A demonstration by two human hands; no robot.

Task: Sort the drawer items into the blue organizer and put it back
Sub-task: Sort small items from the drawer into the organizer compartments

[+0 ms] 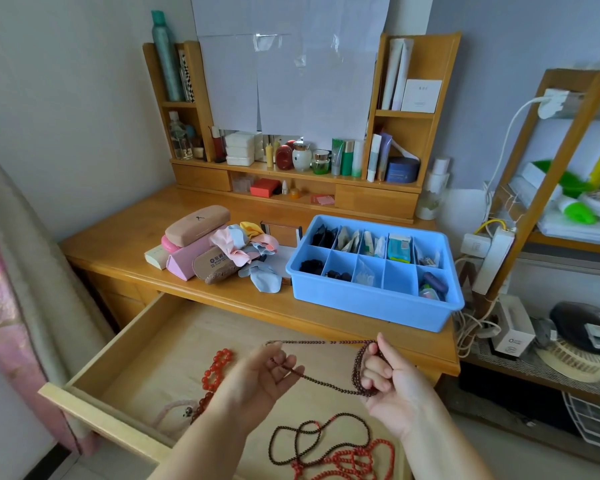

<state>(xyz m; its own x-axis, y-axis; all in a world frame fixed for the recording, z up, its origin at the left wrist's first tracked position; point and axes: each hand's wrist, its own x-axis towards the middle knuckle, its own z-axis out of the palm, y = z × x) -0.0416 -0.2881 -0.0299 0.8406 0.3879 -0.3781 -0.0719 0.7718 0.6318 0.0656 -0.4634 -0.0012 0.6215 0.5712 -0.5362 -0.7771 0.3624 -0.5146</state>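
A long string of small dark brown beads is stretched between both hands above the open wooden drawer. My left hand pinches one end of the string. My right hand holds several coils of it wound round the fingers. In the drawer lie a chunky red bead bracelet, a pale pink bracelet, another dark bead strand and coral-red strands. The blue organizer stands on the desk top to the right, with most of its compartments filled with small items.
On the desk, left of the organizer, sits a pile of glasses cases and cloths. A cosmetics shelf lines the back. A rack with cables and a power strip stands at the right. A curtain hangs at the left.
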